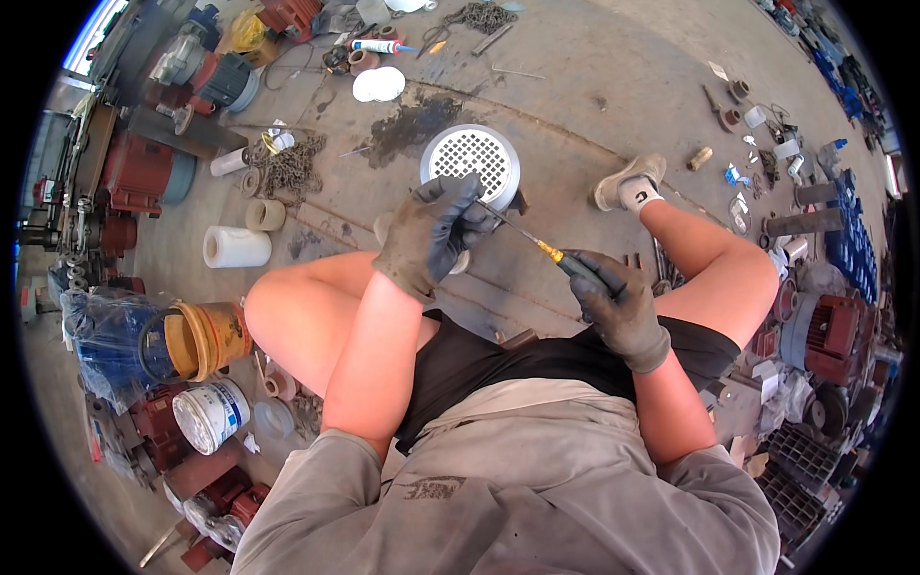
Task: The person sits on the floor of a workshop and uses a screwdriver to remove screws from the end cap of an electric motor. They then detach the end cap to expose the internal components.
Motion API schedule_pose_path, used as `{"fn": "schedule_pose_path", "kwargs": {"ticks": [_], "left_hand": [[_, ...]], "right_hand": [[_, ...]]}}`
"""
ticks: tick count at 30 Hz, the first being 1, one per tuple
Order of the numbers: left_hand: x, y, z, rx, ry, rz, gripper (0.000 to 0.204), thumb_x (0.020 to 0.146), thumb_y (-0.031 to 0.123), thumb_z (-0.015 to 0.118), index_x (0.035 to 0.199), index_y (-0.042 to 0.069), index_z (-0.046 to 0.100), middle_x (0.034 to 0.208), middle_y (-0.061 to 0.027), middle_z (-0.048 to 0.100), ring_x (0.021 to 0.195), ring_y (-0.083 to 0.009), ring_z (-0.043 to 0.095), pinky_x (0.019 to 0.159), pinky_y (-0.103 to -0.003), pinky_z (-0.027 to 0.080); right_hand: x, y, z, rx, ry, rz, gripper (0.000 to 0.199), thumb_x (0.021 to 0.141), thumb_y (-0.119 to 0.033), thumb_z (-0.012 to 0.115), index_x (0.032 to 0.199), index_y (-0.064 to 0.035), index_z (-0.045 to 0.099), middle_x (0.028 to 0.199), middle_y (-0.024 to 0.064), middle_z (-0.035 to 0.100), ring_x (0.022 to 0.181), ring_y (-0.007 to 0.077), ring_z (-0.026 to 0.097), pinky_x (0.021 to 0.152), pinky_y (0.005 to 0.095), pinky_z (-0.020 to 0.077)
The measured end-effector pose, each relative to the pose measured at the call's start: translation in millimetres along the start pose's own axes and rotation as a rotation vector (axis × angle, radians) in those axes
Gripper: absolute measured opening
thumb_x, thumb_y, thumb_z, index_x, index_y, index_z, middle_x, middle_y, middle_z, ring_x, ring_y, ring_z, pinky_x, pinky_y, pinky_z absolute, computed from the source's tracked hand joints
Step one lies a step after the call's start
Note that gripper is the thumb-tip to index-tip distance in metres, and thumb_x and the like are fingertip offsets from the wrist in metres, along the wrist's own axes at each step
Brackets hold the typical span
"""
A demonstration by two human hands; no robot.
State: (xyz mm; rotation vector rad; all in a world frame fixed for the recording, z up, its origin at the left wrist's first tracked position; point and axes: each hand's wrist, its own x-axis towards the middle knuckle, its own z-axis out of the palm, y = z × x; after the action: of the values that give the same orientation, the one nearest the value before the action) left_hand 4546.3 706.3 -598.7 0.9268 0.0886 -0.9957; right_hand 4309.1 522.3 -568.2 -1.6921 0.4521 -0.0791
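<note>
In gloves, both hands are raised over my lap. My right hand [623, 309] is wrapped round the dark handle of a screwdriver [548, 251], which has a yellow band and a thin metal shaft pointing up and left. My left hand [426, 235] is closed, its fingertips at the shaft's far end; whatever they pinch is hidden. Just beyond the left fingers, a round white fan cover [470, 161] with a grid of holes stands on the floor, partly covered by that hand.
Chains [289, 163], a white roll [237, 246], an orange bucket [204, 340] and a white pail [211, 415] lie to the left, near red motors [139, 172]. A sealant tube [379, 46] lies at the far side. Another red motor [834, 335] stands right.
</note>
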Motion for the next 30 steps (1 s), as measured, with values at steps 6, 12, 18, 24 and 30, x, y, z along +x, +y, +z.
{"fn": "schedule_pose_path", "kwargs": {"ticks": [6,12,18,24,30], "left_hand": [[-18.5,17.2,9.4,0.440,0.063,0.084,0.013,0.100,0.014,0.080,0.095,0.007,0.071,0.080,-0.0053,0.070,0.070,-0.0161,0.066,0.061,-0.031,0.051],[-21.0,15.1,7.3,0.464,-0.021,0.120,0.013,0.098,0.011,0.081,0.098,0.005,0.070,0.080,-0.0044,0.070,0.067,-0.0137,0.065,0.064,-0.031,0.052],[-10.5,-11.0,-4.4,0.801,0.031,0.403,0.059,0.096,0.011,0.080,0.148,0.001,0.053,0.100,-0.0086,0.068,0.089,-0.0191,0.066,0.081,-0.034,0.058],[35.1,-82.0,-58.2,0.755,0.575,0.471,0.091,0.090,0.032,0.087,0.162,0.007,0.037,0.148,-0.0117,0.054,0.129,-0.0284,0.057,0.101,-0.045,0.058],[92.7,-113.3,-94.1,1.333,0.412,0.645,0.078,0.090,0.044,0.083,0.153,0.009,0.053,0.147,-0.0075,0.062,0.132,-0.0302,0.059,0.111,-0.046,0.049]], "right_hand": [[-1.2,1.7,-0.7,-0.031,-0.096,0.062,0.038,0.104,-0.009,0.068,0.141,0.0021,0.067,0.092,0.0039,0.069,0.076,0.0080,0.060,0.069,0.0266,0.0515],[-0.5,47.1,21.4,0.109,-0.196,0.053,0.037,0.107,-0.010,0.066,0.143,-0.0003,0.064,0.093,0.0024,0.068,0.076,0.0079,0.061,0.069,0.0271,0.0519],[13.1,56.2,22.9,0.167,-0.074,0.088,0.034,0.111,-0.015,0.066,0.144,-0.0036,0.061,0.105,0.0015,0.068,0.088,0.0063,0.059,0.077,0.0249,0.0507],[22.9,91.4,-11.5,0.196,0.193,0.128,0.031,0.111,-0.018,0.066,0.139,-0.0058,0.064,0.094,-0.0031,0.062,0.070,0.0043,0.048,0.058,0.0246,0.0422],[55.3,77.3,-30.8,0.072,0.135,0.218,0.033,0.107,-0.020,0.063,0.135,-0.0035,0.064,0.094,0.0061,0.065,0.073,0.0143,0.059,0.069,0.0337,0.0515]]}}
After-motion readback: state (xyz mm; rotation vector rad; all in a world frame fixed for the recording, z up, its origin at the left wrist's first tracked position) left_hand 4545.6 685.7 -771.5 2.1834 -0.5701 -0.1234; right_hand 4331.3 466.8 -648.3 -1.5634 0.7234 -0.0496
